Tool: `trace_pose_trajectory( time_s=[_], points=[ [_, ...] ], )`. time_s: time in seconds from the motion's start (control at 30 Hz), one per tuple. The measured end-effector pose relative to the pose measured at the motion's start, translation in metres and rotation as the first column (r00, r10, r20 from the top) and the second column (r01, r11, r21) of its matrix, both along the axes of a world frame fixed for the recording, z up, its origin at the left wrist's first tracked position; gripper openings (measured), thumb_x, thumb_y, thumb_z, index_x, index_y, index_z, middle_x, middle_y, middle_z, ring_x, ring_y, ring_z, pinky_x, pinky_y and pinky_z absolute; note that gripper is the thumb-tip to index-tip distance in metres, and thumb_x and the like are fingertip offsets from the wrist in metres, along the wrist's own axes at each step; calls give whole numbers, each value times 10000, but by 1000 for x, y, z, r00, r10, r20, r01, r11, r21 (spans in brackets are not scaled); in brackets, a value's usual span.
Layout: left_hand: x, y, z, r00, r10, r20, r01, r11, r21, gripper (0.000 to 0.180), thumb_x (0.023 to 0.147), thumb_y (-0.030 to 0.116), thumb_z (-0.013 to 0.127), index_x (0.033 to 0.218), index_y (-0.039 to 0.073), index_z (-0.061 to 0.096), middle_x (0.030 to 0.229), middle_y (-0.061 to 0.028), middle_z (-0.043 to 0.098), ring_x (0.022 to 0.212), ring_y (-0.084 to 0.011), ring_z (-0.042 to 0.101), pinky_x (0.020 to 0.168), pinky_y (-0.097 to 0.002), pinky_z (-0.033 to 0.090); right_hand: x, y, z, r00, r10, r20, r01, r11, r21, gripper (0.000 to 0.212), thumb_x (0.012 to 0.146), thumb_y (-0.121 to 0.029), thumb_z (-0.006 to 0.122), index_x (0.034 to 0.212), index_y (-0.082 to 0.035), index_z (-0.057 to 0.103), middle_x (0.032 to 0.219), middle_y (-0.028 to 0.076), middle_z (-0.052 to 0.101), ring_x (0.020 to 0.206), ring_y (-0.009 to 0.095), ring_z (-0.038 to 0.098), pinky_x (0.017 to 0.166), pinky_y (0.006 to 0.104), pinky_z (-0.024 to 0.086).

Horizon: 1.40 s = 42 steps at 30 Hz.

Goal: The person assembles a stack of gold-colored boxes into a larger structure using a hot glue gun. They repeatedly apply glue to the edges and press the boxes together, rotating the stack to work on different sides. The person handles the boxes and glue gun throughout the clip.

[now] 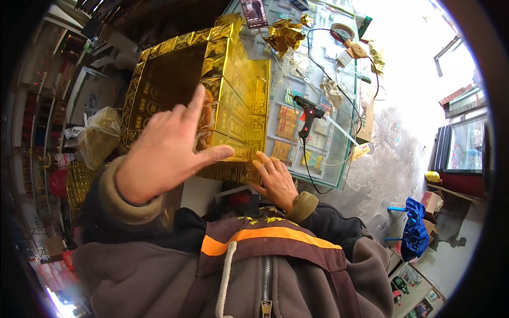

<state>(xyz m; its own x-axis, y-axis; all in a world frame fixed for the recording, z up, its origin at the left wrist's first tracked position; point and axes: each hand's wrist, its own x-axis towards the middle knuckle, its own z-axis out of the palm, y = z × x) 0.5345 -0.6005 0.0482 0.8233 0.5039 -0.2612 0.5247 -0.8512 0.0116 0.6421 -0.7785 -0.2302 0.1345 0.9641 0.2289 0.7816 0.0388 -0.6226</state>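
Note:
A large box-shaped structure of shiny gold foil blocks (225, 114) stands at the edge of the glass counter, its broad side dark and its stepped side bright. My left hand (161, 148) is over its near part, index finger stretched out and thumb spread, with nothing held. Whether that hand touches the foil I cannot tell. At the structure's near lower corner is my right hand (278, 183), fingers extended, their tips against or very close to the gold edge. A black glue gun (308, 115) with a red trigger lies on the counter, right of the structure.
Crumpled gold foil (284, 37), a phone (254, 12), a tape roll (342, 32) and a socket block (357, 51) with cables lie on the glass counter (339, 169). Left are a plastic bag (99, 135) and shelves. A blue umbrella (415, 230) hangs at the right.

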Motion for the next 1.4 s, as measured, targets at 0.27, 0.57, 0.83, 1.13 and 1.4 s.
trace_pose_trajectory(
  time_s=[0.27, 0.57, 0.83, 1.13, 1.4],
  points=[
    [132, 143, -28, 934, -20, 358, -43, 985, 167, 996, 923, 742, 508, 1517, -40, 351, 1448, -248, 488, 1358, -342, 472, 1126, -403, 366, 8, -4, -7, 994, 72, -83, -69, 997, 43, 605, 802, -236, 771, 1321, -15, 554, 1459, 143, 459, 1163, 323, 511, 978, 411, 461],
    [131, 165, -58, 945, -51, 323, 59, 998, -16, 387, 1011, 350, 540, 1241, 39, 556, 1181, -163, 617, 1110, -301, 576, 984, -396, 431, 38, -3, -5, 983, 108, -151, -105, 994, 29, 547, 794, -237, 777, 1272, -62, 577, 1406, 85, 501, 1126, 288, 526, 953, 397, 463],
    [131, 158, -47, 969, -69, 235, 81, 996, -43, 324, 996, 308, 516, 1196, 54, 538, 1138, -151, 585, 1150, -298, 516, 1025, -405, 374, 44, 3, 3, 976, 126, -175, -132, 991, -22, 566, 778, -258, 796, 1270, -97, 567, 1381, 66, 503, 1187, 297, 505, 975, 419, 449],
    [130, 177, -69, 920, -234, 314, 207, 971, 116, 320, 989, 309, 501, 1204, 77, 545, 1161, -122, 599, 1137, -320, 548, 1005, -425, 387, 42, 5, 7, 970, 105, -221, -120, 991, -55, 600, 764, -228, 804, 1288, -85, 551, 1379, 84, 505, 1231, 336, 481, 1034, 444, 432],
    [136, 175, -67, 917, -275, 289, 236, 958, 163, 323, 988, 311, 498, 1208, 80, 549, 1172, -122, 601, 1146, -319, 550, 1007, -427, 388, 39, 5, 16, 962, 57, -269, -75, 995, -58, 563, 780, -197, 791, 1273, -70, 550, 1353, 105, 521, 1237, 348, 470, 1059, 453, 409]
  ],
)
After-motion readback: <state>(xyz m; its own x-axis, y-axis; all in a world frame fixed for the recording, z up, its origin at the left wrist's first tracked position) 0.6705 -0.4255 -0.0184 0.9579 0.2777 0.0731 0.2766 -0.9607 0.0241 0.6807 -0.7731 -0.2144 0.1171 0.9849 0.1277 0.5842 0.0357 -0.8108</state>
